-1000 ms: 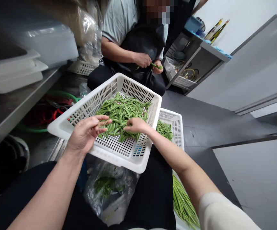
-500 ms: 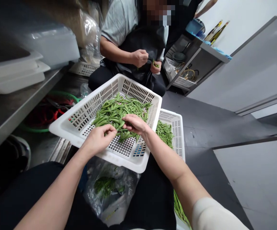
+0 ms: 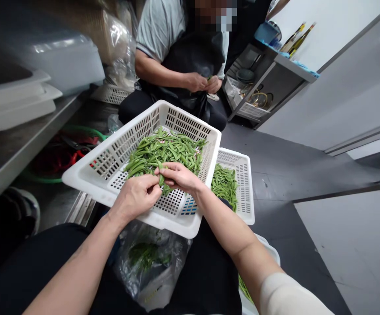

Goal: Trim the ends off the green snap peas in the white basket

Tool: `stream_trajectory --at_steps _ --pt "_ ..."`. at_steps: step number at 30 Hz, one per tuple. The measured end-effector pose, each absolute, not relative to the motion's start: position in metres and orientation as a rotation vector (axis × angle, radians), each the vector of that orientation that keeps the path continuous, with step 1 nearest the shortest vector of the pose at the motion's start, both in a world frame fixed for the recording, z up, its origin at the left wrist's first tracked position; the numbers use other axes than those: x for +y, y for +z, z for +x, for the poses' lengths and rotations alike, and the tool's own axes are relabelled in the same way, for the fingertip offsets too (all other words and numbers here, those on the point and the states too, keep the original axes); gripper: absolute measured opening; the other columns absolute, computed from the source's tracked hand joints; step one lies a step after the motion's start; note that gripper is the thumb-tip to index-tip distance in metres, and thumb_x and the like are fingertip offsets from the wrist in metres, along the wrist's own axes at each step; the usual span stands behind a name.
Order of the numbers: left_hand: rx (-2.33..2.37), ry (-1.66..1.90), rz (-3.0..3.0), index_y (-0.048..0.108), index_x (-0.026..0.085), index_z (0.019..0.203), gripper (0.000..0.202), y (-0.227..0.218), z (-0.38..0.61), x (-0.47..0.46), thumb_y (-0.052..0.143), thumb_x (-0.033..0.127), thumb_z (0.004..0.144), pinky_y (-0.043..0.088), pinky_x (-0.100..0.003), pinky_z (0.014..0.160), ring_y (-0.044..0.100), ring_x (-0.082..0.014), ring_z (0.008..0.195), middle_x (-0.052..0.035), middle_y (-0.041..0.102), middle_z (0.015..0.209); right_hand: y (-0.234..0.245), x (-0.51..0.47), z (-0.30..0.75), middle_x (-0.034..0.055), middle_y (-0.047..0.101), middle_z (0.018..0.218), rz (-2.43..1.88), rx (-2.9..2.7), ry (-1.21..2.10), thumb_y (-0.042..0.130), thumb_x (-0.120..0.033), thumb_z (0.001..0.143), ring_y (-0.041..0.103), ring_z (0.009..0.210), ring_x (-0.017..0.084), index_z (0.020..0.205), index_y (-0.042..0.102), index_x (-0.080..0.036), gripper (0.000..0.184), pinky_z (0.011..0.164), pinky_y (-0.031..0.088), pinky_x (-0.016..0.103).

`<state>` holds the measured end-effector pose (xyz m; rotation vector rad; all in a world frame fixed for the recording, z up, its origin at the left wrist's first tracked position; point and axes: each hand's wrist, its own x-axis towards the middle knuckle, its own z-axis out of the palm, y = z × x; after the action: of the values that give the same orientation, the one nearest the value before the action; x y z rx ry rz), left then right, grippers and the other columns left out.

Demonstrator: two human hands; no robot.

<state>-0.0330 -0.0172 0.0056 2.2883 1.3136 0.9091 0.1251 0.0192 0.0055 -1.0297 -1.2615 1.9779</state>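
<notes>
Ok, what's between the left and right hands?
In the head view, one green pod: the right hand pinches it, the left hand is close beside it. Loose pods lie below in the white basket.

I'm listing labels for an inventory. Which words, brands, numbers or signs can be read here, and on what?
None can be read.
Bottles: any label print is too small.
Clear plastic bag: faint marks, too blurred to read.
White basket: no lettering visible.
</notes>
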Motion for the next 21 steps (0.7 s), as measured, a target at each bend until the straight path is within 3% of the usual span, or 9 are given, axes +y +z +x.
stream_trajectory --at_steps 5,11,16,21 --pt "1.174 0.847 2.277 0.034 0.020 0.049 0.022 0.011 -0.035 -0.020 0.037 0.019 0.070 0.030 -0.024 0.051 0.041 -0.0110 0.047 0.0032 0.039 0.047 0.013 0.020 0.136 -0.0112 0.028 0.047 -0.966 -1.528 1.969 0.063 -0.038 0.078 0.021 0.039 0.003 0.095 0.059 -0.012 0.032 0.037 0.017 0.017" --pt "1.274 0.755 2.093 0.042 0.021 0.048 0.020 0.021 -0.049 -0.015 0.040 0.026 0.067 0.031 -0.026 0.054 0.045 -0.0134 0.052 0.0014 0.046 0.050 0.021 0.017 0.147 -0.0031 0.054 0.063 -1.062 -1.921 1.815 0.061 -0.025 0.078 0.040 0.048 0.004 0.091 0.062 -0.011 0.019 0.042 0.029 0.017" --pt "1.556 0.910 1.641 0.044 0.021 0.051 0.029 0.021 -0.062 -0.006 0.042 0.040 0.072 0.032 -0.027 0.054 0.042 -0.0143 0.053 0.0024 0.040 0.049 0.014 0.015 0.154 -0.0067 0.056 0.062 -0.884 -1.633 2.043 0.063 -0.032 0.077 0.028 0.037 0.002 0.108 0.051 -0.016 0.036 0.036 0.021 0.017" --pt "1.305 0.746 1.618 0.041 0.021 0.050 0.038 0.019 -0.044 -0.007 0.044 0.052 0.073 0.030 -0.025 0.049 0.037 -0.0122 0.050 0.0036 0.038 0.049 0.015 0.014 0.149 -0.0068 0.058 0.060 -0.779 -1.545 2.140 0.066 -0.037 0.075 0.029 0.036 0.002 0.096 0.047 -0.018 0.034 0.035 0.020 0.015"
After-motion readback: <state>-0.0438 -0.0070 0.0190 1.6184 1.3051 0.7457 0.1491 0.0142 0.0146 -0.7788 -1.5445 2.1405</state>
